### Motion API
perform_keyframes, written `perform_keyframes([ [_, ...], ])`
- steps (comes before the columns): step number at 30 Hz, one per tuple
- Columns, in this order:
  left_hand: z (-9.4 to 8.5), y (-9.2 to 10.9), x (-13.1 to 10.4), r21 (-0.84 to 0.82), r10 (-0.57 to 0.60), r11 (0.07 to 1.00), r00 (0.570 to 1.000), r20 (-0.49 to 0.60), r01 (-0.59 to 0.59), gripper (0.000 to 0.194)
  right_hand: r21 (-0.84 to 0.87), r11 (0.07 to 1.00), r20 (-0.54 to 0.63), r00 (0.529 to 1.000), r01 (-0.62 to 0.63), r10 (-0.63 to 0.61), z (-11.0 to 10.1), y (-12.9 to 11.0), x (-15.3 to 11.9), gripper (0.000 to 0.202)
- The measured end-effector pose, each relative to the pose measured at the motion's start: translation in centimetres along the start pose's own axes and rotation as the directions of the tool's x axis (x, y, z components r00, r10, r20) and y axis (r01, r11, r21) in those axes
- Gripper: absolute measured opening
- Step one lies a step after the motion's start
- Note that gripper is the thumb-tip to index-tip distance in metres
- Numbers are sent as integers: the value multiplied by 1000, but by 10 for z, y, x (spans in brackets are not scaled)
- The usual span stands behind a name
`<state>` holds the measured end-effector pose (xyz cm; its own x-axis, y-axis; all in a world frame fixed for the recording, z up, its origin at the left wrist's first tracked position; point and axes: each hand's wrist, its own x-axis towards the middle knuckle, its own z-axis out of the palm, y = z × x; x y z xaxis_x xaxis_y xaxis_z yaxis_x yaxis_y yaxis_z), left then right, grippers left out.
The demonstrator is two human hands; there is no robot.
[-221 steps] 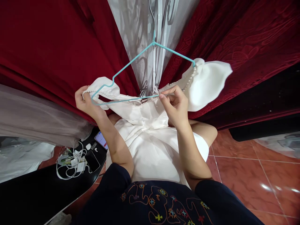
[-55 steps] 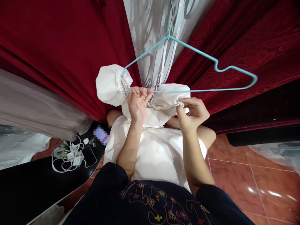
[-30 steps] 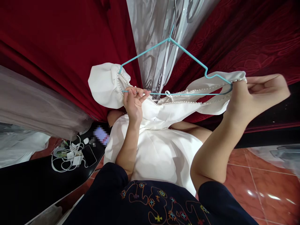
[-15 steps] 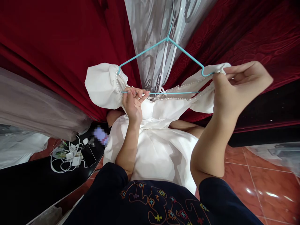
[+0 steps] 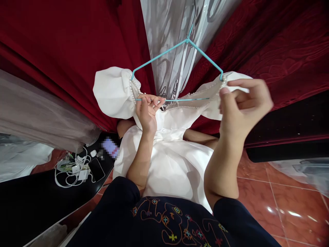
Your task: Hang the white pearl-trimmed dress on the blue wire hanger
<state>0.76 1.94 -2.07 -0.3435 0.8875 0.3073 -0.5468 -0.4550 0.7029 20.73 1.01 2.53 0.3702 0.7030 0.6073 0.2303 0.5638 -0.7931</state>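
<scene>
A white dress [image 5: 174, 164] with puffed sleeves and a pearl-edged neckline lies across my lap. The light-blue hanger [image 5: 164, 54] stands up out of its neckline, with one notch at each shoulder. My left hand [image 5: 148, 111] is closed around the hanger's lower bar near the left shoulder. With thumb and forefinger, my right hand [image 5: 244, 103] pinches the pearl-trimmed edge of the dress at the right shoulder, just beside the hanger's end.
Red curtains [image 5: 77, 44] and pale sheer fabric hang in front. On a black table [image 5: 51, 199] at the left lie a dark phone [image 5: 97, 169], white cables [image 5: 68, 183] and a blurred-out purple item. Red floor tiles [image 5: 290, 202] show at the right.
My right hand has moved left and slightly down, bringing the right shoulder edge in to the hanger's notch. The hanger has shifted slightly right. My left hand is nearly unmoved.
</scene>
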Motion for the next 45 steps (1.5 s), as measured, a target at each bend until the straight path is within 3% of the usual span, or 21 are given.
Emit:
perform_keyframes([
  [3, 0, 1, 1, 17, -11, 1000, 1000, -4, 11, 36, -11, 980, 283, 939, -198, 193, 18, 5, -21, 37],
  [5, 0, 2, 1, 47, -21, 999, 1000, -11, 21, 37, -6, 959, 389, 883, -283, 263, 31, 17, -36, 38],
  [7, -1, 2, 1, 91, -35, 995, 999, -21, 37, 38, 27, 952, 392, 879, -306, 271, 41, 29, -48, 35],
  [11, -9, 1, -1, 215, -178, 962, 984, 29, 168, 39, 105, 961, 271, 937, -255, 218, 48, 44, -55, 34],
  [13, -16, 4, -3, 345, -348, 888, 934, 76, 303, 43, 118, 966, 240, 951, -229, 196, 48, 46, -53, 34],
  [15, -22, 12, -6, 535, -502, 765, 853, 146, 358, 49, 109, 970, 234, 954, -218, 188, 46, 46, -50, 33],
  [17, -24, 24, -10, 687, -573, 674, 780, 251, 273, 44, 91, 973, 237, 953, -214, 188, 45, 47, -49, 33],
  [18, -22, 30, -12, 714, -560, 669, 771, 304, 205, 39, 82, 974, 239, 953, -211, 186, 44, 47, -49, 33],
  [20, -16, 42, -13, 681, -426, 728, 830, 361, 77, 31, 75, 976, 239, 954, -202, 179, 44, 48, -49, 34],
  [22, -10, 49, -12, 607, -129, 788, 935, 329, -105, 22, 82, 976, 232, 956, -200, 176, 44, 49, -50, 35],
  [23, -7, 50, -10, 583, 68, 778, 954, 293, -235, 16, 88, 975, 232, 956, -203, 179, 44, 49, -50, 35],
  [24, -6, 50, -8, 582, 267, 726, 930, 254, -367, 10, 91, 974, 234, 955, -209, 183, 44, 49, -50, 35],
  [26, -7, 47, -2, 643, 568, 538, 798, 200, -544, 5, 89, 971, 240, 951, -221, 195, 45, 49, -50, 35],
  [27, -9, 45, 0, 690, 649, 440, 735, 198, -574, 4, 85, 971, 242, 950, -224, 198, 46, 49, -50, 35],
  [28, -12, 42, 3, 736, 684, 357, 698, 212, -575, 7, 80, 971, 242, 950, -224, 199, 46, 49, -50, 36],
  [29, -15, 40, 5, 776, 685, 292, 688, 238, -559, 16, 78, 972, 242, 950, -223, 199, 46, 48, -51, 36],
  [32, -24, 29, 15, 851, 615, 178, 731, 296, -495, 39, 86, 972, 239, 951, -220, 195, 47, 48, -51, 37],
  [34, -28, 21, 24, 874, 588, 160, 755, 289, -459, 39, 87, 972, 236, 953, -218, 193, 48, 48, -51, 36],
  [37, -28, 13, 37, 864, 608, 240, 763, 221, -442, 40, 70, 975, 228, 955, -211, 190, 47, 50, -50, 34],
  [42, -28, 20, 57, 735, 597, 515, 800, 63, -442, 33, 44, 973, 235, 949, -226, 210, 45, 53, -50, 33],
  [45, -36, 30, 66, 722, 569, 531, 818, 84, -444, 28, 39, 976, 224, 954, -215, 201, 43, 53, -49, 34],
])
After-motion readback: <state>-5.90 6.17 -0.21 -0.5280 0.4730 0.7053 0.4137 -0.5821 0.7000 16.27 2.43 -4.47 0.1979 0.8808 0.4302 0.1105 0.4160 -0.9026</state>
